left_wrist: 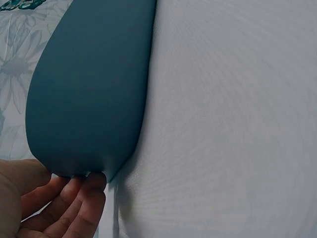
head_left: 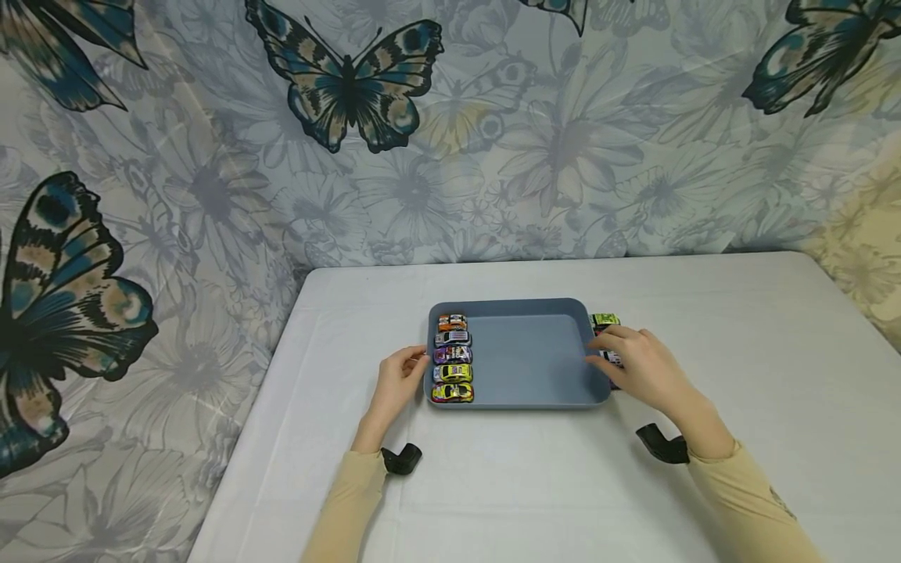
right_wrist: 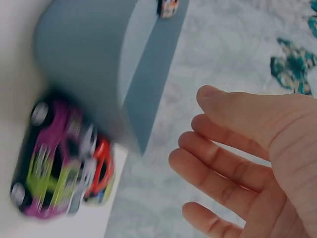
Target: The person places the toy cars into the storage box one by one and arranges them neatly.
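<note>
A blue-grey tray [head_left: 531, 356] lies on the table, with several toy cars [head_left: 453, 355] in a column along its left side. My left hand [head_left: 397, 381] is at the tray's left end. Its thumb and bent fingers [left_wrist: 89, 203] hold the tray's end [left_wrist: 91, 109] in the left wrist view. Above the right rim hovers my right hand [head_left: 644, 367], thumb and fingers apart and nothing between them. Partly hidden under it, more toy cars [head_left: 605, 320] stand just outside the tray. The right wrist view shows a purple and lime toy car [right_wrist: 49, 163] nearest, then silver and red ones.
A white cloth covers the table [head_left: 535, 485]. Behind it and at the left hangs a fabric backdrop [head_left: 415, 195] with butterflies and flowers. Black straps [head_left: 401, 460] sit at both wrists.
</note>
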`<state>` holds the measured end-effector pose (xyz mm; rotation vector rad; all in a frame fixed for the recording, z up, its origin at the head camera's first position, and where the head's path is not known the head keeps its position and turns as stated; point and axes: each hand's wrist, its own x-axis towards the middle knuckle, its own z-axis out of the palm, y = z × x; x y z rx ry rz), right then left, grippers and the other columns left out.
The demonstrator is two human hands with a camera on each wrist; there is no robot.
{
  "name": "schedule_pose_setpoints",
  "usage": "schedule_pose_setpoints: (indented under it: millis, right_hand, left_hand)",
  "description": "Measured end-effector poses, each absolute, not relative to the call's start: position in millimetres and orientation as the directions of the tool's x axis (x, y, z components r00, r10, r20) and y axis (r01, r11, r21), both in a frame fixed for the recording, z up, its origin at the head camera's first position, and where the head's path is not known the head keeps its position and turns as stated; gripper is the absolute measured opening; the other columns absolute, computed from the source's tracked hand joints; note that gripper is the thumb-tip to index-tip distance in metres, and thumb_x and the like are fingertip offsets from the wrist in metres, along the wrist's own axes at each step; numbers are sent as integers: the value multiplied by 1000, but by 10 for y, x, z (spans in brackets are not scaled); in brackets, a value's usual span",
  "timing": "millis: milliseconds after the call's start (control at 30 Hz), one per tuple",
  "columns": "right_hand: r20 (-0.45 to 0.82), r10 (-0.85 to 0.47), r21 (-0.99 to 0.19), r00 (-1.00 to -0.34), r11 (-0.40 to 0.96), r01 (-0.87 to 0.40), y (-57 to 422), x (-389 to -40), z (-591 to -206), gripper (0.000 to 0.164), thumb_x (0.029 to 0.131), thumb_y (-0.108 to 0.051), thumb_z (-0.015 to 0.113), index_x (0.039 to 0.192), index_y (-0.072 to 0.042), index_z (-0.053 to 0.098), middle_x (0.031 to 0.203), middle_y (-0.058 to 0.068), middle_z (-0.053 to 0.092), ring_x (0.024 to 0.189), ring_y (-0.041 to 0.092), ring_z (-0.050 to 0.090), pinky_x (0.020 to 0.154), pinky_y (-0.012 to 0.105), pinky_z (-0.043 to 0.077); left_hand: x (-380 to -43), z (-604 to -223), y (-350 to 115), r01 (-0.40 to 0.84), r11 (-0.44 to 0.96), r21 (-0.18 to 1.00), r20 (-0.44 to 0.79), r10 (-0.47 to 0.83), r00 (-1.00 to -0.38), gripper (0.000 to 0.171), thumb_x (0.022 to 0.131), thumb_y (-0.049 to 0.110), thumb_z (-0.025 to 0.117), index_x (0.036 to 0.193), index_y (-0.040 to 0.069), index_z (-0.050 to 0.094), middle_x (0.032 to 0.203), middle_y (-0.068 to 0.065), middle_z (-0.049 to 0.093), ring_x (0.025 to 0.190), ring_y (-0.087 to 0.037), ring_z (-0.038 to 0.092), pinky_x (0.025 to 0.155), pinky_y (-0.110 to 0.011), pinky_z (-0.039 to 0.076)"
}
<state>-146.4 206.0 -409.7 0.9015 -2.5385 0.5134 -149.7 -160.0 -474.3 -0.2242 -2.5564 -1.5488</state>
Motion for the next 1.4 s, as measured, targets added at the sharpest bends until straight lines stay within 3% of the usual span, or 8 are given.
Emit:
schedule_pose_setpoints:
  millis: [233,533,867,1100,1400]
  right_hand:
    - [458,-494,-194,-739,756,-625,2293,-1422,-4121,20,67,-4,78,84,-3,68,77,4,63,63,20,60,54,38,45]
    - [319,-489,-220,-812,795,-566,2449,-1379,-4217,22,69,-5,78,88,-1,69,85,8,65,72,26,62,61,46,47]
    - [318,-510,-216,-799,781,-585,2547,-1390,-4363,25,65,-3,80,87,-6,68,83,3,63,65,15,55,56,39,45]
    - [289,-505,-237,-813,785,-572,2557,-1390,-4398,26,65,-2,80,89,-4,69,87,7,63,72,22,59,60,44,47]
    - [277,-504,-252,-818,784,-568,2556,-1397,-4407,24,66,-1,79,88,-3,69,86,7,63,69,21,60,60,41,49]
  left_hand:
    - [-1497,-4743,-1596,207,456,866,207,51,-977,24,91,7,59,110,-7,62,95,-16,66,79,-24,64,71,-27,55]
    - [-1492,-4736,-1590,186,445,876,186,44,-981,25,91,7,59,110,-8,62,95,-15,66,78,-22,63,71,-25,54]
    - [-1486,-4731,-1590,171,460,871,168,48,-985,26,92,9,59,112,-6,62,98,-15,65,82,-22,63,73,-26,54]
    - [-1490,-4731,-1592,183,465,866,180,52,-982,25,92,9,58,111,-6,62,97,-14,66,81,-21,63,72,-26,54]
    - [-1487,-4731,-1596,186,465,865,183,52,-982,26,92,9,59,112,-6,62,97,-15,66,81,-22,63,72,-24,54]
